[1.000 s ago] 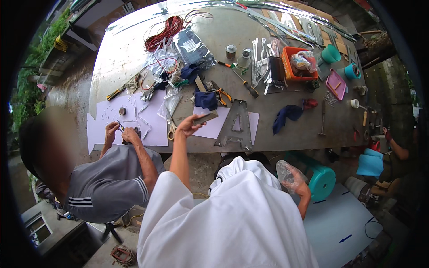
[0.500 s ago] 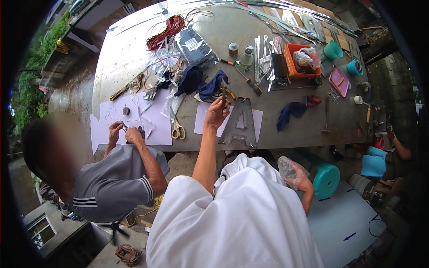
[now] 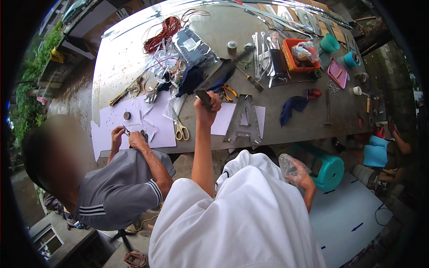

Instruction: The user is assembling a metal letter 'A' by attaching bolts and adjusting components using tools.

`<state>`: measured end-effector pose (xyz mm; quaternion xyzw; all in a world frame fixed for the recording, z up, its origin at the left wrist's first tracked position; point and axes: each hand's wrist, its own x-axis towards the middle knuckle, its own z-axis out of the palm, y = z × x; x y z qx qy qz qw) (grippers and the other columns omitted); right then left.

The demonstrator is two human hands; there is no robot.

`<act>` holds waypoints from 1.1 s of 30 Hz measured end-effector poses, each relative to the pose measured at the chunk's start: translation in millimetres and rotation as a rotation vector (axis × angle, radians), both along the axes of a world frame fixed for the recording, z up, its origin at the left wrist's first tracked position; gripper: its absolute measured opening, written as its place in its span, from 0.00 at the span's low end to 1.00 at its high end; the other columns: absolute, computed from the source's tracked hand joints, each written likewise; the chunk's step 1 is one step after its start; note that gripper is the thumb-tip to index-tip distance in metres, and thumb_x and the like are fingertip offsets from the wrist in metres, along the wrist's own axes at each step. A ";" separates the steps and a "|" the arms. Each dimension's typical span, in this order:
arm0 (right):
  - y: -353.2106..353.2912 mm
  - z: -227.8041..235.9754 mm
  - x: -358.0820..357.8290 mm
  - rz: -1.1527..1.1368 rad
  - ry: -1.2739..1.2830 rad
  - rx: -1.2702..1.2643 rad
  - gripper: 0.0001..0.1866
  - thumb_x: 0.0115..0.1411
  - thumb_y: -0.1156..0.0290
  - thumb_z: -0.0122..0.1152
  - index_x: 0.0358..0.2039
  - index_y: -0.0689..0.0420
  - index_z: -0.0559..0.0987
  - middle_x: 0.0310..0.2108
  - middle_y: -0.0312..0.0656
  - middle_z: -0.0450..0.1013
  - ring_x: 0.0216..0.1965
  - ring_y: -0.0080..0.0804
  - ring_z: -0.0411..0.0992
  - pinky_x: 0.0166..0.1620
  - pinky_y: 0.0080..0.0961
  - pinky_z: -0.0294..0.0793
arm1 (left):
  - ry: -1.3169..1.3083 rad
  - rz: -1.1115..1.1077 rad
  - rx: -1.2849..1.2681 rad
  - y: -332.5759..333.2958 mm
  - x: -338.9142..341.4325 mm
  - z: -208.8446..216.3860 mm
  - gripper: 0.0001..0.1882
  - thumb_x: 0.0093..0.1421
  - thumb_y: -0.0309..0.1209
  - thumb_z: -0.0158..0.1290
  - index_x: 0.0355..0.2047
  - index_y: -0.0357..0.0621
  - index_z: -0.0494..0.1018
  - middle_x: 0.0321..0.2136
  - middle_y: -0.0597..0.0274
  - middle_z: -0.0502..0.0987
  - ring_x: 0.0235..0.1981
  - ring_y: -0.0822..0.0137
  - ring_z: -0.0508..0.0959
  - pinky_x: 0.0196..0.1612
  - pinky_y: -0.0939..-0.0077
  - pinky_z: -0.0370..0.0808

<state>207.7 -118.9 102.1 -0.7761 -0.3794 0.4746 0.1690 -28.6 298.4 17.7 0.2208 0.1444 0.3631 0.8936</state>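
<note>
An open-air workshop, as it appears to me over the remote feed. I identify it by the broad metal worktable (image 3: 304, 126), which bears a screwdriver (image 3: 256, 84), pliers (image 3: 231, 90), a hammer (image 3: 328, 114) toward the right and tangled red wire (image 3: 163, 35) at far left. Long metal strips (image 3: 275, 18) line the far edge; greenery (image 3: 38, 62) at left shows me the outdoors.

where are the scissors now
In the head view, the scissors lie left of centre near the table's front edge, just right of the lilac sheet and left of the person's left hand.
</note>
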 end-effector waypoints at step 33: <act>-81.2 -21.7 -65.6 -0.338 0.039 -0.112 0.51 0.48 0.57 0.81 0.71 0.50 0.66 0.70 0.48 0.62 0.71 0.48 0.59 0.74 0.39 0.57 | 0.767 -0.069 0.310 -179.7 92.4 -19.4 0.08 0.57 0.26 0.69 0.33 0.42 0.79 0.26 0.73 0.77 0.28 0.77 0.72 0.39 0.80 0.67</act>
